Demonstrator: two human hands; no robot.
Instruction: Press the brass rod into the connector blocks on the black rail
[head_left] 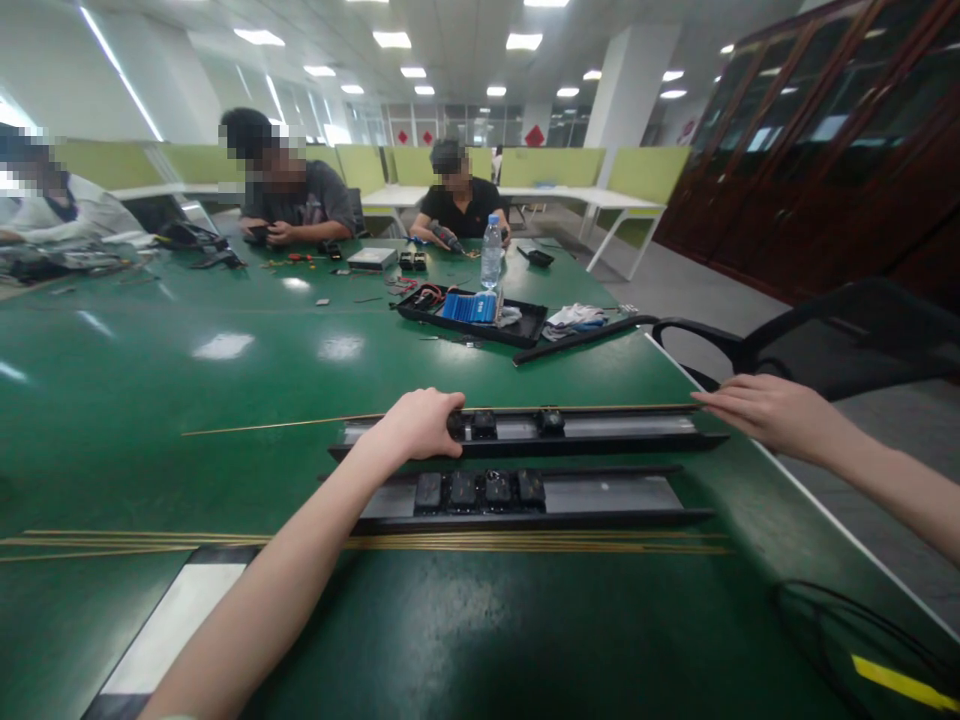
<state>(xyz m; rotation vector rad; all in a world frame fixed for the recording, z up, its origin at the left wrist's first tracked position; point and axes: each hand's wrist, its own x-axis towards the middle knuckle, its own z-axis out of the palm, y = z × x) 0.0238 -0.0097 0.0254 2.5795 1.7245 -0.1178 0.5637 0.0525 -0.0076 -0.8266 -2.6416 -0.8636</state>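
My left hand (420, 422) is closed across the far black channel (622, 428), its thumb on the near side and its fingers at the back. Part of a black block is hidden under that hand; two more black blocks (551, 422) sit in the channel. A thin brass-coloured rod (259, 429) runs along the channel's back edge. At the rod's right end, my right hand (772, 412) is closed in a pinch. In front lies a second black channel (607, 496) with several black blocks (463, 490) in a row.
Several loose rods (540, 543) lie near me, beside a white-and-black panel (184, 620). Beyond are a black tray (525, 318) with a blue part, a bottle (491, 255), and a dark strip (577, 340). Co-workers sit across the green table; a chair (847, 330) stands right.
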